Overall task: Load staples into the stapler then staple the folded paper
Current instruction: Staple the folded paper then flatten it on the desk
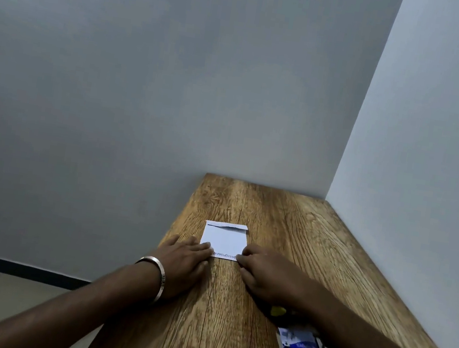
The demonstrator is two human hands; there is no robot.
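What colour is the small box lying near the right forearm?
The box is blue and white, seen only in the head view, somewhat blurred.

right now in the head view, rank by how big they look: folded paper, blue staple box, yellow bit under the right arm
1. folded paper and staple box: look alike, and the box lies nearer the camera, partly under the right forearm, so no ranking.
2. yellow bit: smallest, mostly hidden.

matt white folded paper [224,240] on a grained wood table [288,227]; shiny metal bangle [158,275]; glossy cardboard staple box [301,344].
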